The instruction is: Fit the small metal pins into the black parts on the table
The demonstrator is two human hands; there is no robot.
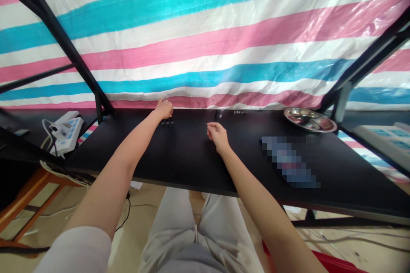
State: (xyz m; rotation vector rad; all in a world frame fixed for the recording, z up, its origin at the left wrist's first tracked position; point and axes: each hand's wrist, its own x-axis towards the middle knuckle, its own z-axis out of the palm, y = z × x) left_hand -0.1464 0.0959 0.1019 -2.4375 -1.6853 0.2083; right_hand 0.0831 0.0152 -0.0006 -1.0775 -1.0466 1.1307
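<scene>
Three Tiny Shiny Pieces point(167, 122) Are Lying on a Black Table point(188, 158)

A striped plastic sheet point(198, 55) in blue, pink and white is hanging behind the table, with black metal frame bars point(68, 49) slanting up at both sides. A shiny metal plate point(310, 120) is sitting near the far right corner, and nearer the person a bluish pixelated item point(290, 164) is lying at a slant. A white-and-blue power strip point(68, 134) with plugs and cords is resting to the left, beyond the table's end, above a wooden stool point(30, 204). A small dark item point(220, 113) is lying beyond the right hand point(218, 136), and a row of small glinting pieces point(240, 112) is running beside it near the far edge.

The three tiny shiny pieces are sitting in a short line just below the left hand point(164, 109), toward the far edge. They are looking pale and glassy or metallic; their exact shape is too small to tell. The left hand's grip is curving downward, its fingertips partly hidden, so I cannot tell whether it is holding anything. The right hand's grip is narrowing, thumb and fingers close together; whether something small is inside, I cannot tell.

Pixelation is hiding any print on the bluish item.
</scene>
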